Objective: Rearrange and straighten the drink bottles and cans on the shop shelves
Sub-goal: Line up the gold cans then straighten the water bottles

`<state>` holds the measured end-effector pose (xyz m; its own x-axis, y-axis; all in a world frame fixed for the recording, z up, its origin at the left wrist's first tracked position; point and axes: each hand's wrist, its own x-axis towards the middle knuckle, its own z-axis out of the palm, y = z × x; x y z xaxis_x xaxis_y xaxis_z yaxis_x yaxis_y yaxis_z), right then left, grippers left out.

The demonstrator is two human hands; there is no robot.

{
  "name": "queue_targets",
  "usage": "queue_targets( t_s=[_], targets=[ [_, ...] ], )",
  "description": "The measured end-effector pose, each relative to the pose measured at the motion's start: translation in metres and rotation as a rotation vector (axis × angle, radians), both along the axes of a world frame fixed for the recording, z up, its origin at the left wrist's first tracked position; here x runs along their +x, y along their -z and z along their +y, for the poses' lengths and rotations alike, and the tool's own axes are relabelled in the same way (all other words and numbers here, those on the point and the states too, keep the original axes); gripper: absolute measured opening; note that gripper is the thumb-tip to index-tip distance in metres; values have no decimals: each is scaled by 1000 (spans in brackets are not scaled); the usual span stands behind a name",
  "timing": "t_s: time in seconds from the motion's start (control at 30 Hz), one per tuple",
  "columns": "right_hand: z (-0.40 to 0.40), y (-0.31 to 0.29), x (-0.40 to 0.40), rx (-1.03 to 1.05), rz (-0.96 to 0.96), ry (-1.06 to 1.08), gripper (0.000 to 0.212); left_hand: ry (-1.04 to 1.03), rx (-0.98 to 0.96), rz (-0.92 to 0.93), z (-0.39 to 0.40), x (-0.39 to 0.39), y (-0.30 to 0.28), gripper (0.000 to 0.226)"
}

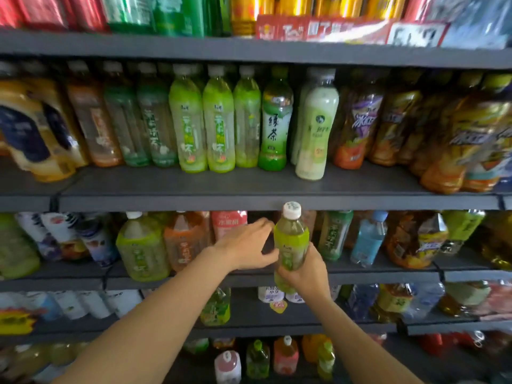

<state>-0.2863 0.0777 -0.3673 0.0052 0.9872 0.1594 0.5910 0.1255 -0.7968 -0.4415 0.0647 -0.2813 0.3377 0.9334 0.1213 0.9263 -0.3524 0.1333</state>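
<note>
Green bottle (291,242) upright, cap upward, in right hand's (303,268) grip; left hand (246,245) loose beside it.

Red and white price or promotion cards (352,30) are propped along the front of the top shelf, their print too blurred to read. A small yellow tag (278,306) with a reddish edge hangs beneath the front edge of the third shelf down. At the far left, lower down, a yellow and red sign (16,321) juts from a shelf front.
</note>
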Motion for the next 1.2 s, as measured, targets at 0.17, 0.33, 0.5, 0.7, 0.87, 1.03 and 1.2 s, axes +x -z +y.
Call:
queue_targets(
  t_s=[0.17, 0.33, 0.5, 0.7, 0.87, 1.03, 1.2],
  targets=[
    [-19, -85, -2, 202, -65, -107, 64, -58, 89, -53, -21, -5, -71, 57],
    [-17, -174, -27, 321, 95, -142, 48, -147, -29, -518, -27, -5, -122, 56],
    [-4, -212, -53, 224, 65, -267, 48, -217, -219, -995, -25, -33, -150, 53],
    [6, -223, -101, 59, 33, -449, 64, -265, -155, -882, -9, -88, -151, 59],
    [18, -201, -133, 127, -70, -302, 61, -322, -216, -801, 16, -113, -128, 79],
    [35, -201, -154, 145, -203, -151, 51, -322, -183, -939, 40, -121, -117, 67],
    [41, -194, -180, 105, -129, -109, 66, -367, -137, -940, 54, -145, -108, 69]
  ],
)
